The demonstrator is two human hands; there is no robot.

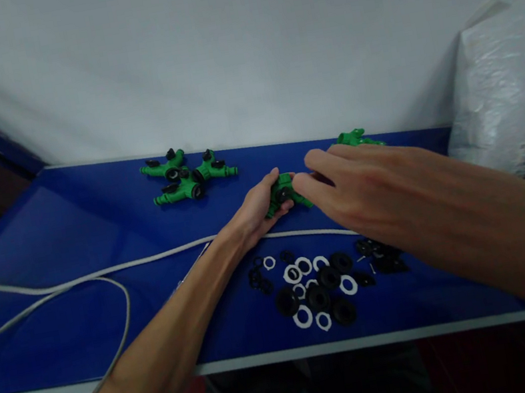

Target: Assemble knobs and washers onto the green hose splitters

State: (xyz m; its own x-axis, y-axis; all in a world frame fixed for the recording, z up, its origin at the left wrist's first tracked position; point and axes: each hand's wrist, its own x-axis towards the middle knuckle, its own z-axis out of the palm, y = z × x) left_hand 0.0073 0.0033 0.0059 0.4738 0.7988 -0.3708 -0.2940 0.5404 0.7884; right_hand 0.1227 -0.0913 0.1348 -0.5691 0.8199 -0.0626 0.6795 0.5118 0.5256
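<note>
Grey strip along tabletop front edge. Next, right of middle near that edge, loose pile: white rings mixed with thick black rings, some overlapping. Small black rings just left of pile; dark black parts to its right, partly behind right forearm, small thin pins beside them. Pale cable loops in over the left side, runs across the tabletop past the left forearm, goes out of sight at the right forearm. Slim shiny item partly covered by left forearm, can't identify. Beyond the cable, around tabletop middle, left hand pinches green fitting with black centre, thumb on top, fingers under. Right hand at the fitting's right side, fingers curled; can't tell what they pinch, fingertips hidden. Toward back edge, left of middle: three green branched fittings with black knobs, clustered close. Near back edge, right of middle: more green parts, partly behind right hand. Back right corner: clear plastic-wrapped bundle. White wall behind.
</note>
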